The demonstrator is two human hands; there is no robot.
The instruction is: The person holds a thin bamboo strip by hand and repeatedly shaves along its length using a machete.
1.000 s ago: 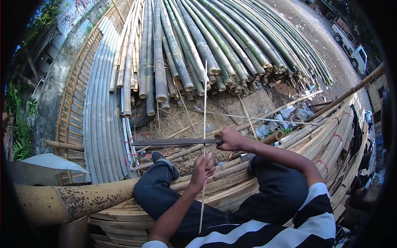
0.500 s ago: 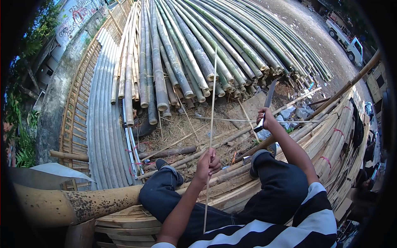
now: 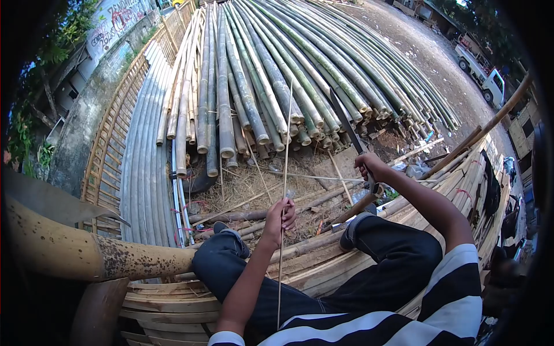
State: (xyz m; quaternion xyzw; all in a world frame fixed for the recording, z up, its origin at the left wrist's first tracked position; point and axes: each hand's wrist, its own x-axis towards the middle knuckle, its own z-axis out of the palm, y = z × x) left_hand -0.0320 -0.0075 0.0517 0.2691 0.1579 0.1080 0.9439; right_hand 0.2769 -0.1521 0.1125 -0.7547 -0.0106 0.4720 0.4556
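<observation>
My left hand (image 3: pixel 279 222) is closed around a long thin bamboo strip (image 3: pixel 288 141). The strip stands nearly upright in the view, its lower end near my striped shirt. To the right, my right hand (image 3: pixel 373 168) grips the handle of a machete (image 3: pixel 348 124). Its long dark blade slants up and to the left, apart from the strip as seen here. Under my bent legs lie many split bamboo slats (image 3: pixel 314 266).
A large stack of bamboo poles (image 3: pixel 277 106) spreads ahead, cut ends facing me. Corrugated sheets (image 3: pixel 144 173) and a bamboo lattice (image 3: pixel 107 144) run along the left. A thick bamboo pole (image 3: pixel 144 258) juts in at lower left. A white truck (image 3: pixel 493 86) stands far right.
The machete blade has swung from leaning right to leaning left, toward the strip. My right hand has lowered slightly. The strip and my left hand have shifted a little left.
</observation>
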